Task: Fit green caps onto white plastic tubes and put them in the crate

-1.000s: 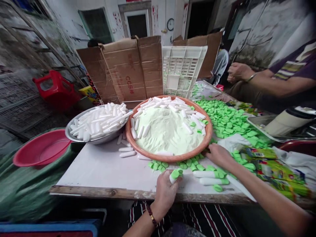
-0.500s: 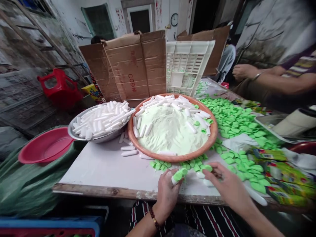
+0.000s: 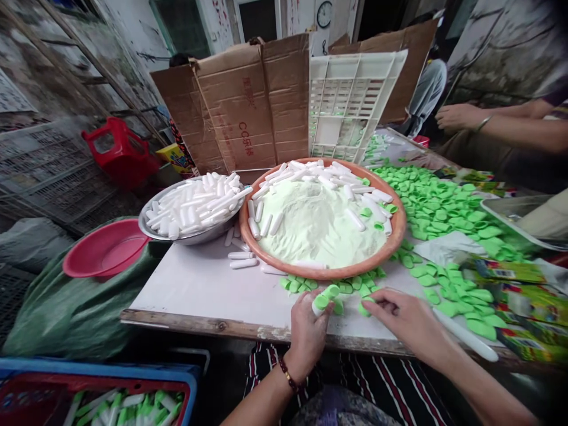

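My left hand (image 3: pixel 307 331) is closed around a small white tube (image 3: pixel 320 302) with a green cap, at the table's near edge. My right hand (image 3: pixel 406 322) pinches a loose green cap (image 3: pixel 364 307) just right of it. Behind both hands, an orange basin (image 3: pixel 390 244) holds pale green powder (image 3: pixel 319 228) with white tubes lying round its edge. More green caps (image 3: pixel 437 204) are scattered along the basin's front and piled to its right.
A metal bowl (image 3: pixel 189 238) of white tubes stands left of the basin, a red basin (image 3: pixel 104 254) further left. Cardboard (image 3: pixel 248 100) and a white crate (image 3: pixel 350 103) stand behind. Another person's arms (image 3: pixel 488 124) rest at far right. A blue crate (image 3: pixel 102 390) with capped tubes sits below left.
My right hand came back from the basin's right rim to the near edge beside my left hand, now pinching a green cap. The view tilted down, showing the blue crate.
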Demonstrator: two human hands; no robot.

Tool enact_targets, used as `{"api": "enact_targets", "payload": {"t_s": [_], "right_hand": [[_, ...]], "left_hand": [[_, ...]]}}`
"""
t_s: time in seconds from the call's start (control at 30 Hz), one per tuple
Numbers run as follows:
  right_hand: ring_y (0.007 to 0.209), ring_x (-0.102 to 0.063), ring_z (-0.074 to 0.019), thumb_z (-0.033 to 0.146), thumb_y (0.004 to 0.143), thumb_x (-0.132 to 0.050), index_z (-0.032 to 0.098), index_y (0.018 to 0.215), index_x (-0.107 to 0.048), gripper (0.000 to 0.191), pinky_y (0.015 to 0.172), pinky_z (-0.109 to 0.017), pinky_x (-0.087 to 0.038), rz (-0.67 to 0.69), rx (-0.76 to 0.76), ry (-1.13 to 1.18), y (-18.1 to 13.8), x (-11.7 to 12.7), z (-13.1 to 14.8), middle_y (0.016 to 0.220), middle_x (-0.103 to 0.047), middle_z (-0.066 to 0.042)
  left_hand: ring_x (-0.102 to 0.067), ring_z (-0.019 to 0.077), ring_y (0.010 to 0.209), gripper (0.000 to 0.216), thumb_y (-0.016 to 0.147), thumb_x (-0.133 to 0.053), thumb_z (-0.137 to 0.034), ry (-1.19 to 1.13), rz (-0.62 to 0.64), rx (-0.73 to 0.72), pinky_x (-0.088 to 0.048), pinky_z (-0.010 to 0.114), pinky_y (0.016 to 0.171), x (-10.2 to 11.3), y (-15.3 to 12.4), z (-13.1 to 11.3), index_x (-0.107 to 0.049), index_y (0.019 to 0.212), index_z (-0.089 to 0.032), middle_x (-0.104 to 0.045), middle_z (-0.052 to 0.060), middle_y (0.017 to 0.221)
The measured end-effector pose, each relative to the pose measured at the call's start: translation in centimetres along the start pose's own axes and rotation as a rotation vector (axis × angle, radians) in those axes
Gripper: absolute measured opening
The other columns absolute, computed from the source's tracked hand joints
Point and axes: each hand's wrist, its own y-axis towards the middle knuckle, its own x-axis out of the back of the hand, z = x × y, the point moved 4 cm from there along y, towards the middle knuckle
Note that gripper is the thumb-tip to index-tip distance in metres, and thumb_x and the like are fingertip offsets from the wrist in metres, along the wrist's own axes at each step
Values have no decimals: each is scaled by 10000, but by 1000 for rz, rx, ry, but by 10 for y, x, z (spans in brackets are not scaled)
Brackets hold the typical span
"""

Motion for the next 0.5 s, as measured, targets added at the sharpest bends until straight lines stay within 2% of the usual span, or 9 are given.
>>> {"api": "enact_targets", "payload": {"t_s": [0.07,0.1,0.17,0.23,0.3,0.4,0.5], "right_hand": [[678,-606,-204,431,887,-528,207,794,-690,291,640,-322,-438,83,92,-148,2,-10,-8,720,-661,-24],[720,-613,-222,389,893,-526,195,841,-697,264,673,-341,-438,48,135,-219,3,-15,-10,762,-668,-41],[828,-615,-257,337,900,-531,170,959,-696,242,758,-381,-430,-110,199,-324,4,-20,-7,875,-677,-79],[894,-598,-266,317,903,-544,165,1005,-684,231,808,-397,-408,-222,263,-361,4,-26,4,945,-671,-96],[903,-580,-258,285,884,-581,184,968,-685,168,811,-392,-389,-206,349,-370,2,-35,21,948,-667,-86],[897,-566,-246,223,836,-634,212,904,-682,84,801,-379,-376,-96,431,-361,-3,-46,43,919,-667,-57],[921,-576,-228,257,868,-605,230,938,-687,110,833,-375,-382,-111,406,-301,2,-39,38,940,-681,-43]], "left_hand": [[-635,232,931,200,875,-615,-279,-1,-17,16,-478,360,867,1,0,2,-702,1019,-171,-713,68,974],[-636,231,927,205,876,-613,-289,-2,-23,21,-479,359,863,1,0,3,-700,1019,-169,-712,69,974],[-638,227,922,212,881,-607,-302,-9,-29,12,-482,352,855,2,-1,4,-698,1019,-171,-711,69,971],[-640,224,917,215,887,-597,-312,-16,-36,-11,-485,345,845,3,-1,4,-699,1017,-175,-711,68,965],[-642,222,901,225,897,-580,-324,-28,-40,-26,-490,340,827,3,-2,4,-698,1015,-172,-711,71,953],[-642,222,901,247,912,-557,-342,-49,-25,-33,-491,345,831,4,-3,6,-695,1027,-173,-712,73,959],[-641,224,917,250,914,-555,-348,-60,-8,-49,-488,347,847,4,-3,10,-695,1038,-181,-711,68,977]]}}
